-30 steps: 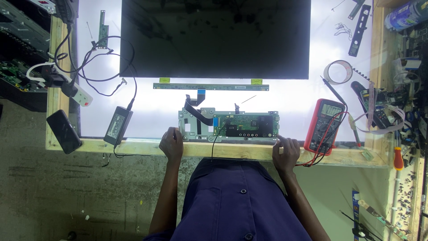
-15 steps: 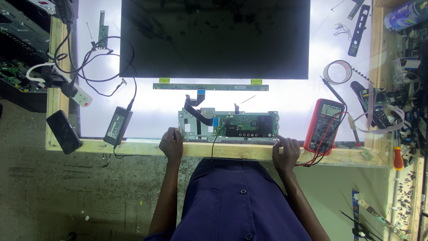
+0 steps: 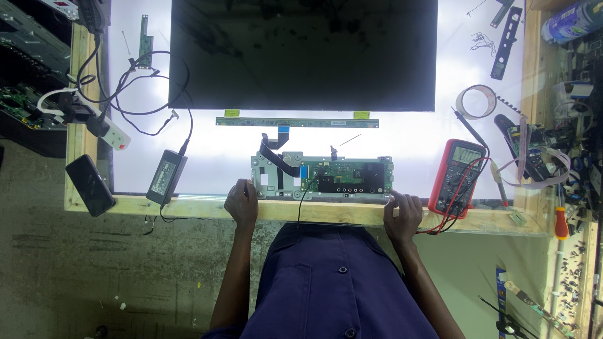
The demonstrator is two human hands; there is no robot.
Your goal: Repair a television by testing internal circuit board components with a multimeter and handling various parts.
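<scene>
**Hands at the board's corners**

Left hand [image 3: 242,202] and right hand [image 3: 402,212] rest well apart on the table [image 3: 188,207] edge, fingers loosely curled, touching the circuit board [image 3: 322,178], gripping nothing. A red multimeter [image 3: 457,177] lies just right. Yellow tabs mark the strip [image 3: 296,122] above.

- Left hand [image 3: 242,202] sits left of frame centre, palm down, fingers curled forward; its forearm runs down to the lower frame edge
- Right hand [image 3: 404,213] sits right of centre, likewise palm down; forearm angles outward, downward
</scene>
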